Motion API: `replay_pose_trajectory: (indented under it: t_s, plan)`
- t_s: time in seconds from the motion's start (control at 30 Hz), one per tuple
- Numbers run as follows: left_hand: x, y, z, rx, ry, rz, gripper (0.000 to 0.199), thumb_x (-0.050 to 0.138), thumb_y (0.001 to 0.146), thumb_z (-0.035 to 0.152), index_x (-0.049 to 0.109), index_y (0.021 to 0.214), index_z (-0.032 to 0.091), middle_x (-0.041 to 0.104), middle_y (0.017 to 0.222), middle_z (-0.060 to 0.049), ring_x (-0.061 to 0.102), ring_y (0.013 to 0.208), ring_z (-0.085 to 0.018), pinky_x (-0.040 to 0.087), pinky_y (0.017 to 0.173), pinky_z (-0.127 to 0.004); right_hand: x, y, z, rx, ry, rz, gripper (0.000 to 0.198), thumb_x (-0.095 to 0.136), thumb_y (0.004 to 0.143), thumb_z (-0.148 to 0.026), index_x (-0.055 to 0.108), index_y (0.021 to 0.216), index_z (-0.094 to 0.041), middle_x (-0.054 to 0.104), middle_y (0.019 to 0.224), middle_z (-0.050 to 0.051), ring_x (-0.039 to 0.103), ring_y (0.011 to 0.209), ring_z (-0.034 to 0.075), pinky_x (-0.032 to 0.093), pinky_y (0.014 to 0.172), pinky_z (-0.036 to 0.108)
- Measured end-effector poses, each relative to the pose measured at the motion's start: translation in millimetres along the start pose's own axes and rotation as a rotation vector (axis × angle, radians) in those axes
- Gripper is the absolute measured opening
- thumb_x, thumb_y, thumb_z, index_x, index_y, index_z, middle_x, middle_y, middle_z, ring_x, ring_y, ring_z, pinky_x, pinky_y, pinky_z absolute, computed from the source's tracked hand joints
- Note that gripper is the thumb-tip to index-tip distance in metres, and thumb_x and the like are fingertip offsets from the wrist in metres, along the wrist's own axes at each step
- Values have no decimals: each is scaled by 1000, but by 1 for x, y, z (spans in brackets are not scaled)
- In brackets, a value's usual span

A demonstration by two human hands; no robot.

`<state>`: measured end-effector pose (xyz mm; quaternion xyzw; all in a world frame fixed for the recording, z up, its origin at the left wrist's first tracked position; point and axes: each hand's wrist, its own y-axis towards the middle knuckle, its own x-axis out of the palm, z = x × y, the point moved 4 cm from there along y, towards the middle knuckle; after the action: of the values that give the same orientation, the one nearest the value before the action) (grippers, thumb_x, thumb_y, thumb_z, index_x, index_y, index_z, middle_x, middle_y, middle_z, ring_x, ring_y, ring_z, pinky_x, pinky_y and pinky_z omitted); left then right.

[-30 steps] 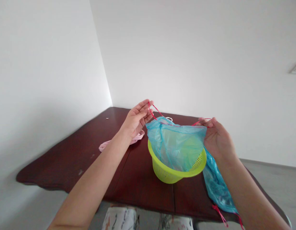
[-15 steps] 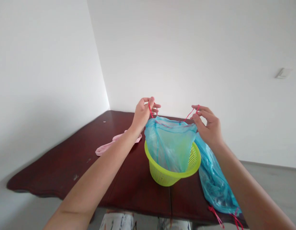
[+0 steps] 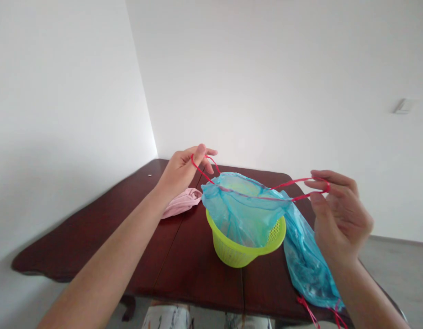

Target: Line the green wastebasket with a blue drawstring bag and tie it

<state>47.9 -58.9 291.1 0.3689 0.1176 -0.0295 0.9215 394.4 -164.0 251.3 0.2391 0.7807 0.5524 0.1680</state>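
Note:
A thin blue drawstring bag [image 3: 244, 212] sits in a yellow-green plastic basket [image 3: 234, 253], its mouth above the rim. Red drawstrings come out of both sides of the mouth. On the left, a loop of red cord runs round the thumb of my left hand [image 3: 189, 164], which grips it. Over on the right, my right hand [image 3: 341, 214] has the other red loop hooked round a finger, with thumb and fingers closing on it. Both cords are pulled outward, and the mouth is stretched wide and partly gathered.
A second blue bag [image 3: 310, 260] with red strings lies right of the basket, over the table's front edge. Folded pink cloth [image 3: 183, 203] rests behind my left forearm. The dark red-brown table [image 3: 105, 228] meets white walls. A wall switch [image 3: 404, 106] is at far right.
My hands have moved apart, the left to the left, the right to the right and lower. The red cords are drawn out longer, and the bag's mouth has sunk slightly.

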Motion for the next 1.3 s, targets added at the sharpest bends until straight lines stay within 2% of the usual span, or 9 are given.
replay_pose_trajectory:
  t_s: [0.1,0.27,0.4,0.53,0.77,1.0,1.1,1.17,1.3]
  plan:
    - [10,-8,-2,-116,-426,-46,68,64,113,83,83,87,22,88,140,-15,80,138,-36,61,119,-50,1,-9,-1,150,123,-36,34,83,110,-35,86,143,-37,77,156,11,70,152,38,54,131,68]
    - [39,-23,4,-177,-755,-135,37,78,114,58,80,127,24,87,145,-13,85,128,-30,66,111,-43,28,-33,23,448,280,-229,74,69,117,-61,45,184,-43,70,171,14,70,156,37,59,129,66]
    - [48,-36,15,-132,-846,-214,45,70,116,62,69,143,26,86,143,-13,88,117,-31,69,105,-47,38,-67,39,605,241,-166,60,57,117,-75,64,158,-31,79,149,16,81,133,36,67,110,58]
    - [38,-59,25,-133,-652,-208,65,54,117,81,65,152,27,87,130,-14,87,113,-33,70,91,-44,9,-90,26,542,-142,-107,53,74,109,-77,78,118,-25,81,113,11,78,103,30,65,89,44]
    - [34,-85,58,-104,-191,-367,59,75,116,54,56,169,36,78,95,-3,74,75,-22,59,67,-36,-41,-73,-11,842,110,-241,41,95,100,-62,73,101,-27,57,55,-5,44,44,13,29,41,23]
    - [88,-77,82,-55,76,-608,113,106,83,62,48,173,28,72,88,3,68,72,-22,44,62,-32,-11,-8,-61,402,94,-449,19,96,102,-42,84,97,-28,78,77,2,70,61,17,57,54,26]
    - [113,-72,78,30,85,-672,73,102,86,59,68,143,28,79,104,-4,75,93,-29,52,76,-36,13,11,-82,211,56,-679,3,83,111,-31,86,109,-30,84,95,3,77,79,20,65,70,30]
    - [123,-69,73,102,47,-697,32,82,105,53,72,119,26,80,110,-8,75,102,-29,55,86,-39,26,18,-91,100,40,-794,19,70,117,-25,86,123,-32,85,109,5,81,92,22,67,82,33]
    - [122,-65,57,21,-110,-715,47,46,123,56,67,98,22,74,97,-8,68,90,-23,54,81,-37,32,23,-87,5,-21,-711,38,61,120,-23,77,152,-34,79,133,10,80,112,26,68,94,40]
